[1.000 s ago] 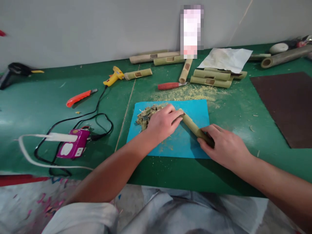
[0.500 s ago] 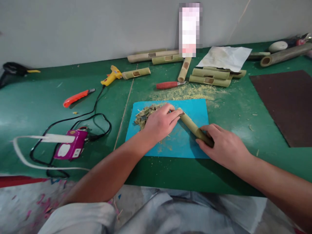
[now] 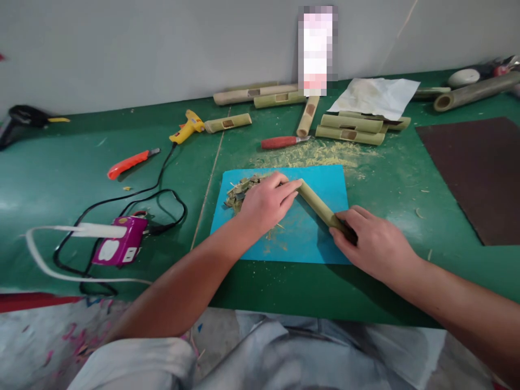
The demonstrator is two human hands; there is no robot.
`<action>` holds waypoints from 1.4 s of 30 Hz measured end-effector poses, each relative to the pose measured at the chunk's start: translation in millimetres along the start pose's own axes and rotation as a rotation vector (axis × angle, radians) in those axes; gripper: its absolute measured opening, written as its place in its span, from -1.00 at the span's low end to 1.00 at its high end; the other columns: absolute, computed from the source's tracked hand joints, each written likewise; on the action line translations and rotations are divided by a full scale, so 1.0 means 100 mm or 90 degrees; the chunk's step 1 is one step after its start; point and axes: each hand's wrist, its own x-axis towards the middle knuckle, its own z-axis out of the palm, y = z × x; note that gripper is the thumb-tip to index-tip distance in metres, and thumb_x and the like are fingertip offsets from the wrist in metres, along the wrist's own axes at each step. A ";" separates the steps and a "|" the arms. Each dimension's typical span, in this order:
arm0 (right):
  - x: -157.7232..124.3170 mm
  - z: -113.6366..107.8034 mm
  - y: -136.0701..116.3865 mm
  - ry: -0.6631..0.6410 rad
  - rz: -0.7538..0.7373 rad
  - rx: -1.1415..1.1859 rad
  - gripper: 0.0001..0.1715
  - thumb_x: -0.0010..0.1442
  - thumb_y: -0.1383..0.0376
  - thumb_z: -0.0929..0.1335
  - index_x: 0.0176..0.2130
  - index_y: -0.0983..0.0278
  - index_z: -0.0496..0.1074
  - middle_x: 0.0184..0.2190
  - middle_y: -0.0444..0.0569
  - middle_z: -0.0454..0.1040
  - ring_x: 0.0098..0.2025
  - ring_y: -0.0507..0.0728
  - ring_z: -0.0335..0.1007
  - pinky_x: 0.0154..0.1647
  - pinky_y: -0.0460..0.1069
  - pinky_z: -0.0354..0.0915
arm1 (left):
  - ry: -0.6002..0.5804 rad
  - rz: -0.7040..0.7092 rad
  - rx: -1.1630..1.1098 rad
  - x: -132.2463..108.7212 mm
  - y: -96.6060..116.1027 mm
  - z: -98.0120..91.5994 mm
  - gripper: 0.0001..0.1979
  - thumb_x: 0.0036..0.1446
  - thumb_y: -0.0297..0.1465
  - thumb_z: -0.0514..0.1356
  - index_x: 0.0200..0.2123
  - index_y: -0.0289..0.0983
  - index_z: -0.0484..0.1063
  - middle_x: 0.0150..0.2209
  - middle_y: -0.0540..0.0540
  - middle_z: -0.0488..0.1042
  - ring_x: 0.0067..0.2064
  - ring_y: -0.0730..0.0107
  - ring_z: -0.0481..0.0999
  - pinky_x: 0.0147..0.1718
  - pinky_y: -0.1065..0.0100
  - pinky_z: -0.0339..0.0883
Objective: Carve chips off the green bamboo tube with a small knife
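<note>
A pale green bamboo tube (image 3: 319, 203) lies slantwise over a blue sheet (image 3: 260, 254), its near end toward my right side. My right hand (image 3: 374, 235) is closed round that near end, with the thumb on the left side and the fingers over the top. At the far end, my left hand (image 3: 268, 199) has its fingertips on the tube's rim; the thumb is hidden below the hand. Beside and partly behind my left hand sits a heap of bamboo chips (image 3: 239, 192) on the sheet.
Behind the sheet lie a red-handled knife (image 3: 279, 142), sawdust (image 3: 320, 155) and several notched bamboo pieces (image 3: 351, 135). To the left are an orange utility knife (image 3: 128, 165), a yellow glue gun (image 3: 187, 129) and a purple power adapter (image 3: 121, 241) with looping cables. A brown board (image 3: 479, 179) lies right.
My left fingertips have shifted slightly toward the tube's far rim. A dark patch near them on the tube no longer shows. My right hand keeps its hold, moved very little.
</note>
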 end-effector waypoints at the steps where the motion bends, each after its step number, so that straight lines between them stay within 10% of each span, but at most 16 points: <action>1: 0.00 0.00 0.00 -0.002 -0.001 -0.003 -0.70 0.30 0.16 0.25 -0.25 0.28 0.47 -0.32 0.00 0.49 -0.43 0.10 0.39 -0.48 0.01 0.11 | -0.011 -0.002 -0.013 0.00 0.00 0.00 -0.70 0.39 -0.36 0.09 0.09 -0.29 0.49 -0.15 -0.19 0.54 -0.16 0.32 0.55 -0.17 0.34 0.44; 42: -0.02 0.05 0.02 0.028 -0.026 0.007 -0.75 0.26 0.16 0.31 -0.20 0.26 0.48 -0.29 -0.02 0.54 -0.44 0.13 0.46 -0.49 0.02 0.19 | 0.017 0.030 -0.055 0.02 -0.01 0.07 -0.70 0.42 -0.38 0.02 -0.02 -0.34 0.51 -0.25 -0.16 0.52 -0.24 0.35 0.53 -0.25 0.34 0.43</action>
